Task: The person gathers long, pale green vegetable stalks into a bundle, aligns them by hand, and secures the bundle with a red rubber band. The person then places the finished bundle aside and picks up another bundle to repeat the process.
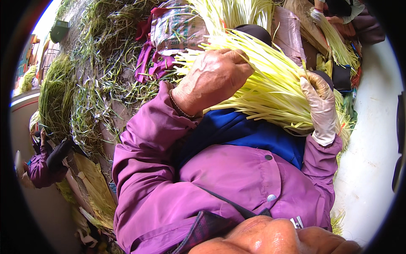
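A large loose bundle of pale yellow stalks, likely blanched chives (269, 79), lies across my lap over blue cloth (228, 127). My left hand (219, 73), bare and with a thin band at the wrist, is over the bundle's left part, its fingers closed around a thin stalk. At the bundle's right part, my right hand (320, 104) wears a whitish glove. Its thumb and fingers are curled against the stalks, with a bent stalk end sticking up between them. Part of the bundle is hidden by both hands.
More yellow stalks (234, 14) lie ahead, beside a printed woven sack (179, 28). Green plant litter (101, 73) covers the ground at left. A person in purple (42, 168) sits far left; another person (345, 11) is at upper right, near a tied bundle (336, 44). A white surface (368, 158) borders my right.
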`<state>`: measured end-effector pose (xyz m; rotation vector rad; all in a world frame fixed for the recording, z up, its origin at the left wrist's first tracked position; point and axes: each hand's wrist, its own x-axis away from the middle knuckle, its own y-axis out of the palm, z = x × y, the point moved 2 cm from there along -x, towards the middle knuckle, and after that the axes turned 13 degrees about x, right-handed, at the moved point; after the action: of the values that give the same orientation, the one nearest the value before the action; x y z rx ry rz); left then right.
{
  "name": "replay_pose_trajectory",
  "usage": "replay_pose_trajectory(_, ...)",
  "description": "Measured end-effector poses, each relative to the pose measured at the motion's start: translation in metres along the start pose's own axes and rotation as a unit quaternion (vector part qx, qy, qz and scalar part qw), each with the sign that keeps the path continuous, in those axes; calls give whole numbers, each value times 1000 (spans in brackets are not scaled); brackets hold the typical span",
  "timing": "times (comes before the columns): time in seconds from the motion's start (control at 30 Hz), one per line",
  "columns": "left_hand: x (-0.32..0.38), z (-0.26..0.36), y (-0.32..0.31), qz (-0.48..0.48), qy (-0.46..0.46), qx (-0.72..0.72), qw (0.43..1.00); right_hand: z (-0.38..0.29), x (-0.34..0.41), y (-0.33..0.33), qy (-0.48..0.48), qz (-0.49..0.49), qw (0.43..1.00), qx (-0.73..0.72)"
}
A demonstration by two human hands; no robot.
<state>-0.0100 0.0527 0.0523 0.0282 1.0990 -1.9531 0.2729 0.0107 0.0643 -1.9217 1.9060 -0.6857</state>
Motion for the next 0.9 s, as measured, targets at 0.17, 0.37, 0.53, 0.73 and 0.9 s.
replay_pose_trajectory(0.17,-1,15,10,38,21,-21,999,2,1,0,2,1,1000,2)
replay_pose_trajectory(0.37,3,20,22,52,23,-22,998,-2,10,0,-32,8,998,44)
replay_pose_trajectory(0.53,13,22,24,121,-78,232,962,-19,25,2,-187,38,961,198)
replay_pose_trajectory(0.73,23,6,21,211,-210,469,831,-30,38,6,-266,34,919,289)
replay_pose_trajectory(0.9,42,-31,-29,308,-217,209,902,-32,47,7,-300,36,894,331)
